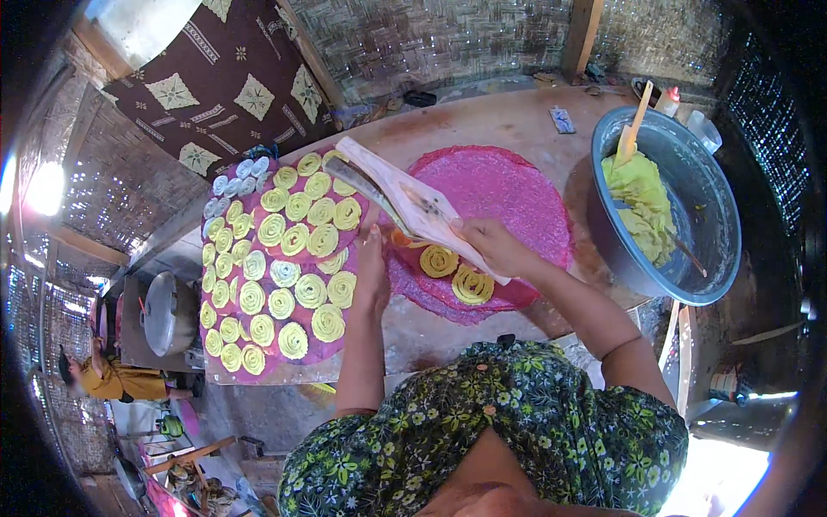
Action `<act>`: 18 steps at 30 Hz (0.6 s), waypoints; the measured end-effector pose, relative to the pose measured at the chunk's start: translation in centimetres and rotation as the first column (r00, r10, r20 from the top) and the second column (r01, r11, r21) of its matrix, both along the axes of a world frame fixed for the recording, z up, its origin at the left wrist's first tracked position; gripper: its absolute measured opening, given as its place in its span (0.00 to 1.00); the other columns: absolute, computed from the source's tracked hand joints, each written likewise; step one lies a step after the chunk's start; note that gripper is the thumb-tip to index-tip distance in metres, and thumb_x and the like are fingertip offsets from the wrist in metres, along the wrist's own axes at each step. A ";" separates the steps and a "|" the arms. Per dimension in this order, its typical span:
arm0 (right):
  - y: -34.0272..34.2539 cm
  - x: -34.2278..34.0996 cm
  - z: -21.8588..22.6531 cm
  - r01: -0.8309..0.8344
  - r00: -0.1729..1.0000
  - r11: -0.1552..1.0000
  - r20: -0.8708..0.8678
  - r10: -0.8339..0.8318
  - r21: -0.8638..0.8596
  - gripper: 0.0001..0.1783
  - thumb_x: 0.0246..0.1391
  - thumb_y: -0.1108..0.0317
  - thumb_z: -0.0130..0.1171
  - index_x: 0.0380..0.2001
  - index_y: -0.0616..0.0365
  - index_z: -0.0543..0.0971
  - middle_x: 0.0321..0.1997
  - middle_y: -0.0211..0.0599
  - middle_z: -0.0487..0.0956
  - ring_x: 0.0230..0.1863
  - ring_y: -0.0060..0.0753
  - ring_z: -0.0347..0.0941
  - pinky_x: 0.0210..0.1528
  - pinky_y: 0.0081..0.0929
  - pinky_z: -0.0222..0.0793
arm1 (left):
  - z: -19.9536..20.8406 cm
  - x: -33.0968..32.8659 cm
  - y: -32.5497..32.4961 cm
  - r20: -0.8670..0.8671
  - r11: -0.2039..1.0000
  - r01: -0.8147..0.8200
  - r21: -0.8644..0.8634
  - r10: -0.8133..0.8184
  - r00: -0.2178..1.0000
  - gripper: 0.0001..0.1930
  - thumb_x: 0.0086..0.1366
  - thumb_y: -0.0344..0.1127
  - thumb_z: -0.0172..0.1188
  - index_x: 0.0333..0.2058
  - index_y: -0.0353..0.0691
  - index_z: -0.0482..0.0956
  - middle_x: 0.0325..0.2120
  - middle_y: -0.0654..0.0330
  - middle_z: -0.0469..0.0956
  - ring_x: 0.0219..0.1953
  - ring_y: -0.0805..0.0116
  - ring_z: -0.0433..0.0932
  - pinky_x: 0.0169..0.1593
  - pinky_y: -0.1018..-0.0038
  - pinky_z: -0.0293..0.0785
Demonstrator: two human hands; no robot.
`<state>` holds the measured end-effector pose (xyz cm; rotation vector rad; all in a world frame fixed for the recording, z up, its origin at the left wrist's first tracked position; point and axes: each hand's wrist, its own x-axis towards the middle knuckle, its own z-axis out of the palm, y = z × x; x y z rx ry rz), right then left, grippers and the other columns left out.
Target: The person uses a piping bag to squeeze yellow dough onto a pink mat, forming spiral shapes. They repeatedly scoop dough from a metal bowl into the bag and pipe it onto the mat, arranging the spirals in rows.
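Note:
My right hand [495,246] is closed on the lower part of a long, flat, pale pink bag-like packet [418,198]. The packet slants up to the left and has a dark edge on its left side. Close to that edge is my left hand [371,271], raised with its fingers partly hidden; I cannot tell whether they grip it. An orange piece [401,238] shows between the left hand and the packet. Beneath them a round pink mesh sheet [491,185] bears yellow spiral dough pieces [473,284]. Many more yellow spirals [295,239] cover another pink sheet on the left.
A large grey-blue basin [732,233] stands at the right, with yellow-green dough [642,207] and a yellow-handled spatula [639,116] in it. A small packet [562,120] lies on the table's far side. Left of the table are a large metal pot [164,314] and another person [121,375].

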<state>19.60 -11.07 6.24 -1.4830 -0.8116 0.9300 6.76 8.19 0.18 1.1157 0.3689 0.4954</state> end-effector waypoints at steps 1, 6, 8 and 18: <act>-0.3 -0.1 0.1 -0.005 1.000 1.000 -0.022 0.004 -0.027 0.25 0.62 0.50 0.43 0.32 0.63 0.76 0.18 0.26 0.70 0.18 0.17 0.65 0.19 0.20 0.61 | -0.9 -0.2 0.3 -0.001 1.000 0.005 -0.024 -0.005 1.000 0.26 0.69 0.52 0.38 0.57 0.39 0.61 0.54 0.58 0.66 0.56 0.64 0.65 0.60 0.67 0.57; -1.3 -0.7 0.3 -0.007 0.997 0.999 -0.078 0.004 -0.036 0.25 0.62 0.50 0.43 0.32 0.65 0.76 0.18 0.26 0.69 0.18 0.17 0.65 0.18 0.20 0.61 | -1.0 -0.5 -0.7 -0.060 0.999 -0.046 -0.001 0.046 0.997 0.26 0.69 0.52 0.39 0.56 0.39 0.62 0.52 0.58 0.68 0.53 0.66 0.67 0.58 0.68 0.59; -1.6 -0.8 0.0 -0.001 0.999 0.999 -0.047 0.000 -0.032 0.25 0.62 0.50 0.43 0.33 0.65 0.76 0.17 0.26 0.69 0.18 0.17 0.65 0.18 0.20 0.62 | -1.3 -0.8 -0.8 -0.074 1.000 -0.012 -0.023 0.011 0.997 0.26 0.68 0.53 0.39 0.56 0.39 0.62 0.52 0.58 0.69 0.52 0.65 0.68 0.57 0.68 0.60; -3.1 -1.0 0.0 0.048 0.977 0.998 -0.208 -0.055 -0.038 0.26 0.61 0.48 0.42 0.34 0.62 0.75 0.16 0.29 0.71 0.14 0.20 0.67 0.14 0.21 0.64 | -0.4 -1.9 -1.7 -0.184 0.997 0.052 0.049 -0.042 0.982 0.20 0.68 0.47 0.45 0.50 0.38 0.67 0.38 0.62 0.75 0.40 0.68 0.73 0.46 0.70 0.68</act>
